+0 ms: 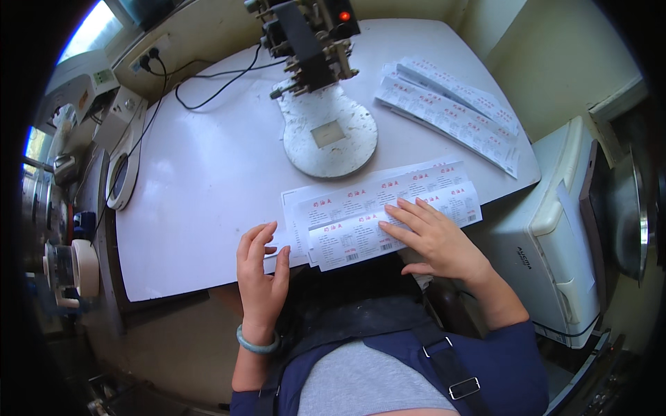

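A small stack of white printed label sheets point(340, 245) with red headings lies at the table's near edge, the top one creased along its length. My right hand point(440, 239) rests on it, fingers stretched out over the crease and the thumb apart near the front edge. Just left of the stack is my left hand point(263, 274), raised with its fingers apart and nothing in them. I cannot tell whether its fingertips touch the paper edges. A bracelet point(257, 340) circles the left wrist.
Beyond the sheets stands a machine with a round metal base point(333, 149) and a black upper mechanism point(305, 45) showing a red light. More label sheets point(444, 114) lie at the back right. Black cables point(215, 97) cross the white table point(187, 201). A white appliance point(555, 229) stands at the right.
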`<state>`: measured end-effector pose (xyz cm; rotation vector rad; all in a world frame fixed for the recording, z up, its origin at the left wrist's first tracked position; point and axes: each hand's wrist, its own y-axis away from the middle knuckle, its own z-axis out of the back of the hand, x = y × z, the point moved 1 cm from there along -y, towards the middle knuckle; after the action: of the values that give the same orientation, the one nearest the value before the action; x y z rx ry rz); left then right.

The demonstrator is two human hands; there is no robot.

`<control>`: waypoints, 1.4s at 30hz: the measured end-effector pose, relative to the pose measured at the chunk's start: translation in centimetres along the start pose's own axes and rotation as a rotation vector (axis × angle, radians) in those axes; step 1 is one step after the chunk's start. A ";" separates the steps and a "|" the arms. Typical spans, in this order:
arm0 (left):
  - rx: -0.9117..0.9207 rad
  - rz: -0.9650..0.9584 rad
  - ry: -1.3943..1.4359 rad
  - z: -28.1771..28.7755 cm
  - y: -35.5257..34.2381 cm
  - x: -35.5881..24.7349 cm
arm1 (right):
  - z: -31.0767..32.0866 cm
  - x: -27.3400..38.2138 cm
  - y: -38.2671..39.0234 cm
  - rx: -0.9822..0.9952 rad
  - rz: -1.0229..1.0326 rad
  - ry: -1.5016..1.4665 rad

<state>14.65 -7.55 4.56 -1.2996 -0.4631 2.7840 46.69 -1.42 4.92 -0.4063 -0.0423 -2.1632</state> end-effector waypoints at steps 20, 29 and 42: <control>0.287 0.453 0.789 0.6 -0.9 0.7 | -2.5 0.4 -3.1 -0.411 0.154 0.320; 0.022 0.565 0.602 6.7 -6.5 9.8 | 10.9 -4.6 -16.8 -1.106 0.366 -0.066; -0.030 0.559 0.631 6.3 -6.3 11.1 | 3.1 -1.1 -17.0 -0.722 0.695 0.009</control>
<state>2.07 -1.45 1.91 -2.4955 -0.1082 2.4793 34.49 10.00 9.52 -0.6929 0.7894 -1.4284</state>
